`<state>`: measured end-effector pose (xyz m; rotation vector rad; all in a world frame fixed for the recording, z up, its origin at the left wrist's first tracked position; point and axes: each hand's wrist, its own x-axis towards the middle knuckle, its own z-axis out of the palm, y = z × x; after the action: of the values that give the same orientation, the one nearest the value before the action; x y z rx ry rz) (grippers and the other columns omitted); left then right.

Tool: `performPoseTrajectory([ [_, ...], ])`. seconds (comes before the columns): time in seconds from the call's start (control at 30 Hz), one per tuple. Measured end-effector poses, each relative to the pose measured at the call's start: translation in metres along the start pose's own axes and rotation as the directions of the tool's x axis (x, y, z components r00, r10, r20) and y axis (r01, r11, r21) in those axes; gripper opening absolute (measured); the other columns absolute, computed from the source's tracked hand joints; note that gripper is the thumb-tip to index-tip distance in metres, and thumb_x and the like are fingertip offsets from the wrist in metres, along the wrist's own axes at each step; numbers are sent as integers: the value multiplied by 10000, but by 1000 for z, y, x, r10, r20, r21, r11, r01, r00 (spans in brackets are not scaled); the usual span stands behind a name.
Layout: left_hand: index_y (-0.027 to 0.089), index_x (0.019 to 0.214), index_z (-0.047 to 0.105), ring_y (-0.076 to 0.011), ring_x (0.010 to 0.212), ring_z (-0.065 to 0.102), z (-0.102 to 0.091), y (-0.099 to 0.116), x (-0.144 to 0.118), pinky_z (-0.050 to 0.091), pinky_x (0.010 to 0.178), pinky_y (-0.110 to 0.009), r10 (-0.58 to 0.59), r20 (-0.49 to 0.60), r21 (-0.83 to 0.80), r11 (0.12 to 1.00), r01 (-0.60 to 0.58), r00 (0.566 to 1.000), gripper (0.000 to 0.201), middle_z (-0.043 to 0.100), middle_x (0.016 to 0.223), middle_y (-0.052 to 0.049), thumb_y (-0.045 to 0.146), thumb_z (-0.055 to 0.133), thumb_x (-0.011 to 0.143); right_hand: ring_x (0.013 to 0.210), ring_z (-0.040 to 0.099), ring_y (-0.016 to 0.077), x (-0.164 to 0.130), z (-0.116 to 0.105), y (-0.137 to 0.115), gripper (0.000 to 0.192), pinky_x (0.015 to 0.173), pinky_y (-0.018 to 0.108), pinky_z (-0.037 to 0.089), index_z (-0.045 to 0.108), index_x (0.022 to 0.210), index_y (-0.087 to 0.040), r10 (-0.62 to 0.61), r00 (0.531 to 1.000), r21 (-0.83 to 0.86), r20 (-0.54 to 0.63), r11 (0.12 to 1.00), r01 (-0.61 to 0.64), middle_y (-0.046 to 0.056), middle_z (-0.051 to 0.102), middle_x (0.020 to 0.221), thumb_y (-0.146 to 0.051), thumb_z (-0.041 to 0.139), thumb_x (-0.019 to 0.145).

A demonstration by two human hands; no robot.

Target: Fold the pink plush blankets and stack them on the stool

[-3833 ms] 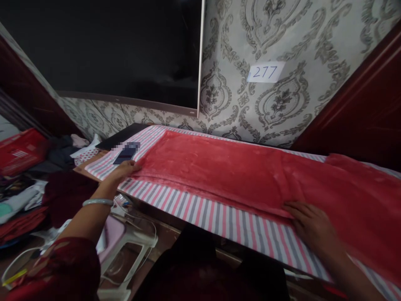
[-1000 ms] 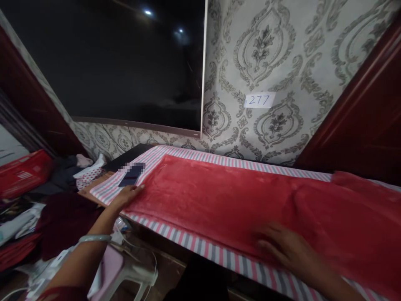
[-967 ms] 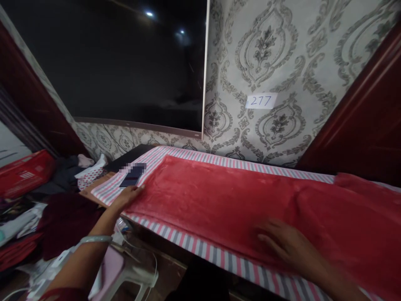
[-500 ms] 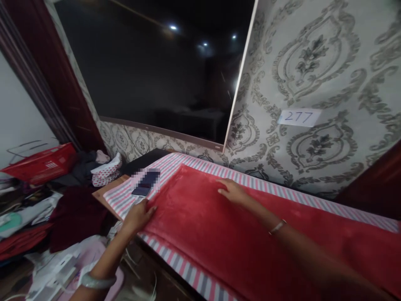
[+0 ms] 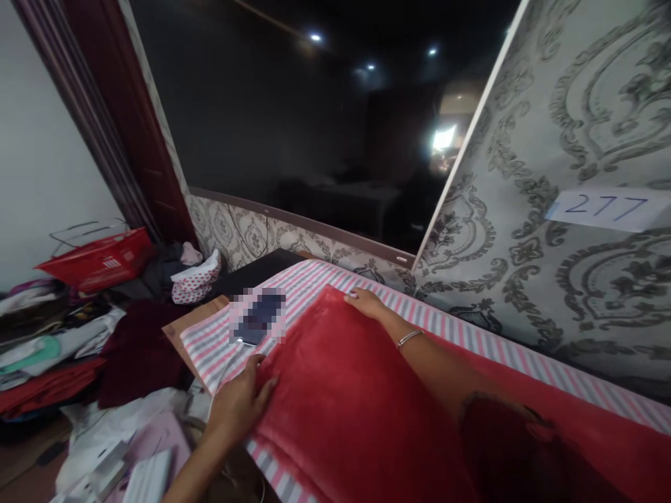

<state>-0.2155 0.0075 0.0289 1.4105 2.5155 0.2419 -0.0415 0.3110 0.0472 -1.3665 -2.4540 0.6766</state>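
A red plush cloth (image 5: 335, 391) lies along a bench over a pink, grey and white striped cloth (image 5: 309, 276). At the plush cloth's left edge, my left hand (image 5: 238, 402) rests with thumb and forefinger apart. My right hand (image 5: 364, 304) reaches across to its far edge near the far left corner, fingers closed on that edge. The right fingertips are partly hard to make out. Just beyond my left hand, a dark phone (image 5: 261, 320), partly pixelated, sits on the striped cloth.
A large dark television (image 5: 314, 126) hangs on the patterned wall, beside a paper label marked 277 (image 5: 602, 208). To the left are a red bag (image 5: 102, 258), heaped clothes (image 5: 141, 349) and white boxes (image 5: 149, 475). A wooden board end (image 5: 196, 321) juts from under the striped cloth.
My right hand has moved from the middle of the plush cloth to its far edge and closed there. My left hand stays at the left edge. The view has shifted left.
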Motion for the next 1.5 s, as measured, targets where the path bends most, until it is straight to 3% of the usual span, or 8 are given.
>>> performPoseTrajectory([
  [0.2, 214, 1273, 499, -322, 1116, 690, 1, -1, -2, 460, 861, -366, -24, 38, -9, 1000, 24, 999, 341, 743, 1149, -156, 329, 458, 954, 774, 663, 199, 12, 11, -6, 76, 675, 256, 447, 686, 799, -177, -31, 999, 20, -36, 999, 31, 37, 723, 805, -249, 708, 807],
  [0.43, 255, 1099, 498, -301, 997, 714, -38, -9, 13, 450, 757, -335, -62, -132, 70, 995, 71, 989, 182, 745, 1014, -106, 363, 427, 971, 925, 623, 231, 44, -6, -31, 138, 812, 299, 435, 675, 952, -189, -111, 954, 46, -278, 991, 128, 79, 721, 983, -285, 599, 889],
  [0.7, 202, 1093, 536, -289, 1073, 690, -27, -6, 23, 450, 836, -338, -22, -50, 50, 998, 25, 999, 175, 732, 1086, -146, 289, 474, 954, 844, 634, 212, 24, 19, -14, 59, 758, 278, 440, 688, 813, -164, -91, 966, 65, -243, 992, 110, 62, 718, 849, -195, 643, 835],
  [1.03, 223, 1171, 515, -307, 1001, 714, -30, -21, 39, 483, 803, -349, 46, -121, 2, 999, -46, 992, 282, 757, 1012, -110, 334, 449, 921, 1025, 662, 235, 21, -21, -21, 345, 903, 321, 486, 701, 1139, -153, -85, 968, 78, -238, 991, 106, 100, 728, 1125, -120, 706, 796],
  [1.17, 162, 1220, 511, -312, 1075, 698, -24, -19, 39, 493, 869, -344, 44, -92, 7, 999, -43, 995, 367, 738, 1125, -162, 361, 446, 919, 1067, 650, 214, -35, -22, -1, 297, 976, 338, 467, 717, 1121, -164, -145, 975, 94, -170, 982, 163, 96, 724, 1144, -87, 606, 856],
  [1.23, 144, 1257, 508, -316, 1075, 694, -24, -17, 35, 494, 869, -345, 46, -96, 10, 999, -45, 994, 419, 739, 1118, -163, 396, 440, 929, 1015, 660, 204, -82, -16, 5, 267, 955, 341, 481, 727, 1083, -189, -216, 971, 112, -104, 967, 227, 72, 736, 1084, -108, 587, 871],
  [1.4, 108, 1311, 505, -326, 1062, 693, -25, -15, 16, 494, 848, -353, 38, -96, 1, 999, -38, 995, 461, 736, 1108, -175, 398, 434, 959, 953, 665, 195, -223, 9, 7, 306, 863, 320, 514, 674, 1208, -217, -495, 864, 154, 98, 865, 478, 77, 708, 1090, -233, 546, 931],
  [1.5, 113, 1379, 460, -312, 1117, 678, -23, -13, 7, 492, 887, -353, 46, -121, -24, 999, -49, 992, 473, 717, 1199, -176, 338, 454, 963, 1037, 651, 225, -280, 26, 4, 426, 863, 339, 520, 600, 1335, -245, -477, 870, 17, 122, 878, 478, 97, 660, 1198, -268, 582, 910],
])
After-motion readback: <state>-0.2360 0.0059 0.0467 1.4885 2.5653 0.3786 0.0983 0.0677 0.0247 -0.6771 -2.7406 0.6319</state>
